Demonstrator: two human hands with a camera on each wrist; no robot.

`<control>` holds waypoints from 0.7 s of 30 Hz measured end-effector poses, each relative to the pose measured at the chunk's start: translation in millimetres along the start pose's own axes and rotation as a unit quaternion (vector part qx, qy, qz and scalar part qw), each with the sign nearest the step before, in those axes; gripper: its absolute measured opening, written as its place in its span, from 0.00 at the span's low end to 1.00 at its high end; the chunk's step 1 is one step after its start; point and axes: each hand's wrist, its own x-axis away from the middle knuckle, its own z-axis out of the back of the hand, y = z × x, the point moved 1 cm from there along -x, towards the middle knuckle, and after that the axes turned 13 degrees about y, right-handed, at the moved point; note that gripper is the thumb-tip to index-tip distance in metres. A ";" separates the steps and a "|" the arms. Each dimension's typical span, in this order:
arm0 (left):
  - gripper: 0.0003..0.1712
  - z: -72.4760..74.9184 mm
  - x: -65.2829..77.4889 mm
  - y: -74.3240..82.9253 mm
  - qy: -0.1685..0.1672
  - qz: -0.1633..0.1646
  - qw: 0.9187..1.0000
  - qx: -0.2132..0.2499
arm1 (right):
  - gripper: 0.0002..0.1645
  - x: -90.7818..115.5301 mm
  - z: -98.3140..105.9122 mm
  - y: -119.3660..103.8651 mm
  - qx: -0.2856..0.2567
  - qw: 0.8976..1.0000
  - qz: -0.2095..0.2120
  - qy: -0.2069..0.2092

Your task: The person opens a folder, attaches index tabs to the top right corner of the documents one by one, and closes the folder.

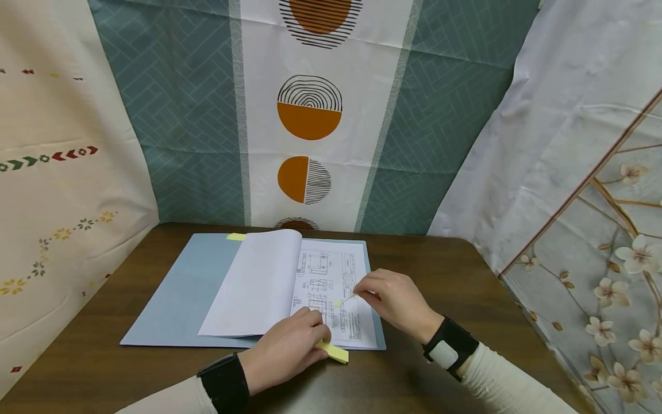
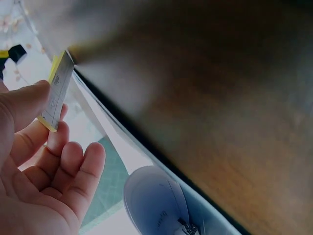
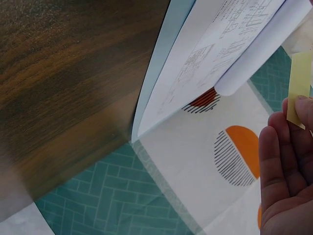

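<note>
Plainly, both hands are grasping something yellow. The left hand (image 1: 287,348) pinches a pad of sticky notes (image 1: 335,352) between thumb and fingers; its long axis slants across the near edge of the blue folder (image 1: 165,313), the free end pointing toward the near right. The right hand (image 1: 395,299) pinches a single yellow strip (image 3: 299,90) by one end, above the printed sheet (image 1: 336,270). In the head view it looks thin, its long axis running down-left from the fingertips – the free end pointing toward the drawings.

The folder lies open on the counter (image 1: 445,270), long axis left to right, while the printed sheet runs lengthwise away from the person. A white page (image 1: 253,287) curls over to the left, and a yellow tab (image 1: 236,236) sticks out at its far edge.
</note>
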 end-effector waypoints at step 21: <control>0.09 -3.4 16.3 16.7 -0.013 -0.050 0.998 -0.026 | 0.11 1.8 -4.0 0.9 0.002 1.000 -0.005 -0.003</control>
